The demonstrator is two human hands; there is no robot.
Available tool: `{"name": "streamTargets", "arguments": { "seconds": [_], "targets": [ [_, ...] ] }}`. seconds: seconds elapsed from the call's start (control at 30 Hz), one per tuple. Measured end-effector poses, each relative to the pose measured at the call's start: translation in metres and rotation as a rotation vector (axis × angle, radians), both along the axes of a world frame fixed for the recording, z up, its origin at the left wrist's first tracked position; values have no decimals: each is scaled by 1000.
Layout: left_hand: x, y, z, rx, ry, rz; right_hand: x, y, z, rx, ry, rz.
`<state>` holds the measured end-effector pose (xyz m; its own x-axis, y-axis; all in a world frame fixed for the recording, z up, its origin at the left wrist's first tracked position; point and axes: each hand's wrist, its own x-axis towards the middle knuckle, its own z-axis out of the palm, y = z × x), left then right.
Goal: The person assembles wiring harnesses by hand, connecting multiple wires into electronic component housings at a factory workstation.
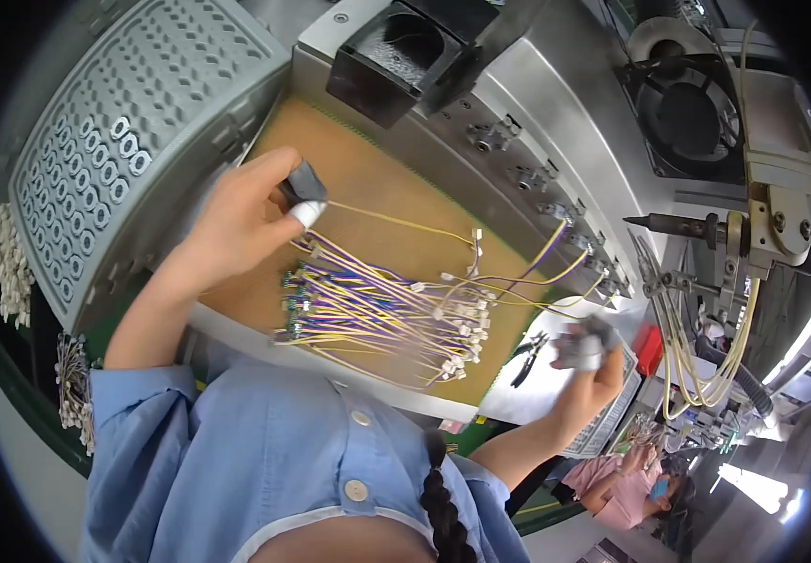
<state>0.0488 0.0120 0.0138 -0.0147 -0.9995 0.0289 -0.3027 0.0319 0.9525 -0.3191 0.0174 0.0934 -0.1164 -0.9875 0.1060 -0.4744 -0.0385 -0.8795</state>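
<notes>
Wire bundle (368,305): one, lying on one brown mat (387,178); strands overlapped too much for a count. Left hand (241,220), over the mat's left side, had thumb and fingertips together on one yellow wire (396,220), which ran right to a small white connector (477,234). Right hand (595,368) was blurred, near one pair of pliers (529,357); could not tell whether its fingers were apart. Far right: one soldering iron (680,225), one fan (689,108). Left: one grey tray (175,70), over two dozen rings (128,144). Right: one co-worker (617,483).
</notes>
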Motion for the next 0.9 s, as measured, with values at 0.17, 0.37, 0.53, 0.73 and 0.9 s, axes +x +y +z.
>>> {"name": "streamTargets", "arguments": {
  "seconds": [0.17,0.37,0.53,0.73,0.9],
  "targets": [
    [-13,23,12,-304,-118,110,142,-37,3,-138,360,707],
    [8,26,10,-473,-401,179,182,-52,-29,-83,400,837],
    [149,50,11,-14,-1430,551,170,-61,-13,301,0,631],
    [192,56,-18,167,-1137,580,180,-64,-16,128,-137,815],
    [94,41,29,-105,-44,411,166,-63,-14,194,-164,773]
  ]
}}
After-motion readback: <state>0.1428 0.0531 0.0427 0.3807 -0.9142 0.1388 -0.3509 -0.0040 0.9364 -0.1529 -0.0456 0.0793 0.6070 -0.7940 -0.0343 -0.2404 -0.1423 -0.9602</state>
